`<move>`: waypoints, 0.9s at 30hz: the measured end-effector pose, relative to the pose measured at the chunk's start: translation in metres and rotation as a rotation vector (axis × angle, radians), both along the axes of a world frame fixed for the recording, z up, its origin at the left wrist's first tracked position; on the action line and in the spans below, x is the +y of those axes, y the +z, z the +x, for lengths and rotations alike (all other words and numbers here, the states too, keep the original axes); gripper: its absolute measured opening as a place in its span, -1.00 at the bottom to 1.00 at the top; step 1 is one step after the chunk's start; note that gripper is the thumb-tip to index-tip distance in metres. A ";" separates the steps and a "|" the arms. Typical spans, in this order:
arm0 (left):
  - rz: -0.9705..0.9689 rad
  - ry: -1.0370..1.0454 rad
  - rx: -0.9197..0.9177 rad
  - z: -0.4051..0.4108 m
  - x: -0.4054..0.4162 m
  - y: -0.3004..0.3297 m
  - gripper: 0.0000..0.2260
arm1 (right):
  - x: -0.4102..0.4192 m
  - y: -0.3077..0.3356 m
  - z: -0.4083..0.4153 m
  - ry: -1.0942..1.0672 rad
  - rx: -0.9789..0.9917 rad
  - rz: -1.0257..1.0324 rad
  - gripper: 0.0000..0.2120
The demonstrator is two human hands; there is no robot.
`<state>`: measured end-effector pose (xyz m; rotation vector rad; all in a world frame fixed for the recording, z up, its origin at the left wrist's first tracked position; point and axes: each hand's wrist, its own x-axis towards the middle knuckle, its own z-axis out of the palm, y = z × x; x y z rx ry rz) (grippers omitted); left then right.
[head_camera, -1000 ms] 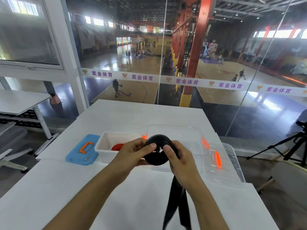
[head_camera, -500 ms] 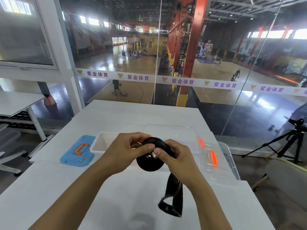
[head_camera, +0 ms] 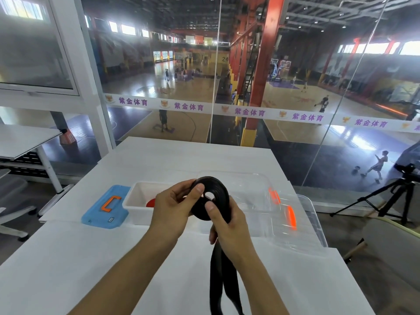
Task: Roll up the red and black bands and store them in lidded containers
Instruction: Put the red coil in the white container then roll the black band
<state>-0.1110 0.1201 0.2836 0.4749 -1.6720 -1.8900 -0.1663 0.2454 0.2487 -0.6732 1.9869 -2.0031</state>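
Observation:
Both hands hold a partly rolled black band (head_camera: 216,196) above the white table (head_camera: 68,269). My left hand (head_camera: 175,208) grips the roll from the left, thumb on its face. My right hand (head_camera: 227,221) grips it from below right, thumb pressed near the roll's centre hole. The band's loose tail (head_camera: 221,283) hangs down past the frame's bottom edge. Behind the hands stands a white container (head_camera: 141,201), and a red band (head_camera: 151,203) shows inside it, mostly hidden by my left hand. A blue lid with an orange handle (head_camera: 105,208) lies left of it.
A clear container with orange clasps (head_camera: 302,223) sits at the right, with a clear lid (head_camera: 245,185) lying behind the roll. A glass wall rises beyond the table's far edge. A tripod (head_camera: 391,201) and a chair (head_camera: 395,251) stand right of the table.
The loose tail hangs longer and straighter than half a second ago, where it ended in a loop above the table. My right thumb has shifted toward the roll's centre hole.

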 end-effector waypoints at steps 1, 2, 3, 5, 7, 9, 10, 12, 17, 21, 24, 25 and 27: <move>0.033 0.018 0.002 -0.001 0.003 -0.001 -0.91 | -0.003 -0.003 0.001 -0.018 -0.025 -0.014 -0.77; 0.060 0.024 0.002 -0.001 0.005 -0.002 -0.91 | -0.005 -0.005 0.002 -0.031 -0.048 -0.022 -0.78; 0.078 0.018 -0.003 -0.001 0.006 -0.004 -0.90 | -0.005 -0.007 0.001 -0.035 -0.057 -0.018 -0.79; 0.090 -0.014 -0.024 0.000 0.005 -0.005 -0.87 | -0.002 -0.007 -0.004 -0.014 -0.035 0.030 -0.81; 0.076 -0.073 -0.056 0.002 -0.003 -0.003 -0.86 | 0.006 -0.003 -0.010 0.026 0.004 0.076 -0.85; -0.016 -0.191 -0.110 0.005 -0.015 0.005 -0.85 | 0.015 0.004 -0.015 0.059 0.059 0.111 -0.88; -0.102 -0.267 -0.148 0.006 -0.022 0.011 -0.83 | 0.020 0.008 -0.018 0.084 0.087 0.135 -0.89; -0.300 -0.409 -0.227 0.007 -0.033 0.026 -0.79 | 0.026 0.016 -0.020 0.157 0.133 0.200 -0.88; -0.648 -0.510 -0.315 0.005 -0.042 0.061 -0.84 | 0.028 0.034 -0.022 0.206 0.219 0.260 -0.74; -0.539 -0.402 -0.161 0.005 -0.033 0.059 -0.87 | 0.030 0.045 -0.025 0.180 0.219 0.143 -0.77; -0.469 -0.300 -0.081 0.003 -0.025 0.049 -0.86 | 0.036 0.048 -0.026 0.210 0.196 0.131 -0.86; -0.436 -0.259 -0.060 0.002 -0.023 0.045 -0.86 | 0.036 0.048 -0.026 0.217 0.183 0.117 -0.88; -0.330 -0.188 -0.009 -0.001 -0.019 0.040 -0.84 | 0.035 0.048 -0.022 0.196 0.163 0.073 -0.92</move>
